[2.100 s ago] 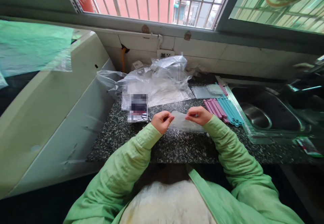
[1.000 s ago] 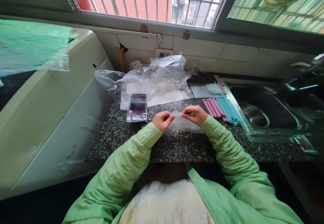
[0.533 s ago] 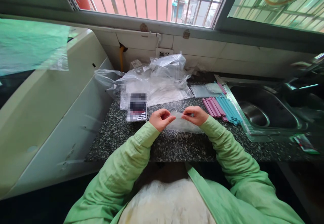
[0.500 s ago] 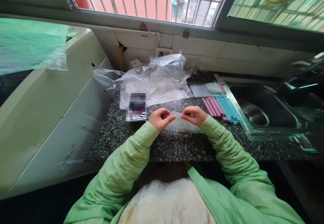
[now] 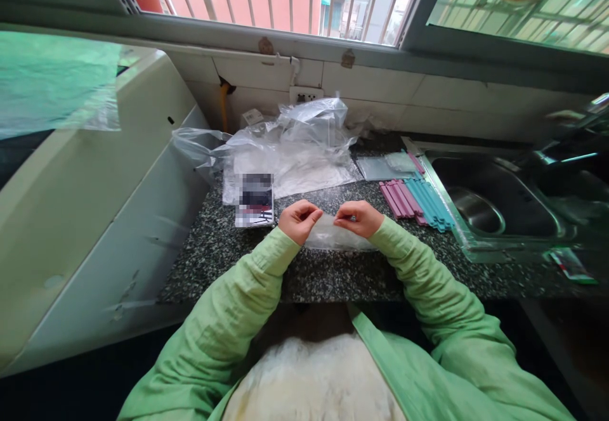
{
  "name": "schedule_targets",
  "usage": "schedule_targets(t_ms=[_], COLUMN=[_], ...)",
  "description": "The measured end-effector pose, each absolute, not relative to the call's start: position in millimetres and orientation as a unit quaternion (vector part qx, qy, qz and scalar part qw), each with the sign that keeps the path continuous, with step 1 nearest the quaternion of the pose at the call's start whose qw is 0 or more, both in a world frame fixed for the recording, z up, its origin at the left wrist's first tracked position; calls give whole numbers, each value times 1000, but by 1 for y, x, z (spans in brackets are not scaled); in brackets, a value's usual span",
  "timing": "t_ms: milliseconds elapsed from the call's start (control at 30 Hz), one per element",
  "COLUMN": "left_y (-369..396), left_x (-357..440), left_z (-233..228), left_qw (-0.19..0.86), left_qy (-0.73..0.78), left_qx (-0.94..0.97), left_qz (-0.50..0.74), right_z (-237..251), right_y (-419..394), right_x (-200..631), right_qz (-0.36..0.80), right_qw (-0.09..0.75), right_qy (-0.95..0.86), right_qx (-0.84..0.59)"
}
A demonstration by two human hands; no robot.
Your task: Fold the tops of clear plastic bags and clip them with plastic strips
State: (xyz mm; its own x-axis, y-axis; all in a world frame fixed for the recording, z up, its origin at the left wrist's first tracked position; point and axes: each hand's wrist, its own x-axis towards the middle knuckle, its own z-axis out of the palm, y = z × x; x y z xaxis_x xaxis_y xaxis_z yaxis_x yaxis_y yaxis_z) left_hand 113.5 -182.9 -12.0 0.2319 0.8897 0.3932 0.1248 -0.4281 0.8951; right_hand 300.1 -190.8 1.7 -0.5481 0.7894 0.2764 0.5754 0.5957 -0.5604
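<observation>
A clear plastic bag [image 5: 335, 237] is stretched between my two hands, low over the speckled dark counter [image 5: 333, 281]. My left hand [image 5: 299, 221] pinches its left part between thumb and fingers. At the other side my right hand [image 5: 358, 218] pinches it too, the fingertips a short gap from the left ones. Just right of my hands lie pink plastic strips [image 5: 402, 199] and blue plastic strips [image 5: 429, 205] side by side. To the left of my left hand is a phone-like flat object [image 5: 255, 202], its face pixelated.
Large crumpled clear plastic bags [image 5: 304, 155] cover the counter's back. Flat clear bags [image 5: 385, 166] lie behind the strips. A steel sink [image 5: 499, 199] is on the right, with a small packet [image 5: 571, 264] by its front edge. A pale cabinet-like appliance [image 5: 128, 155] borders the left.
My right hand has shifted slightly left, and the bag between my hands has moved a little with it. Both hands keep their pinch.
</observation>
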Motion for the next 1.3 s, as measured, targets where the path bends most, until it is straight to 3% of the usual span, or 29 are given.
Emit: schedule_targets(t_ms=[333,567,1300], left_y=[-183,-181,-179], left_x=[115,111,107], left_z=[-13,-13,-11], left_qw=[380,390,412], left_qy=[385,404,396], left_qx=[673,639,622], left_qz=[505,526,535], right_z=[2,23,18], right_y=[-189,-179,-176], right_x=[301,300,282], right_qz=[167,103,100], right_qw=[261,177,271], right_qy=[-862,-902,-897], right_qx=[-401,-380,-334])
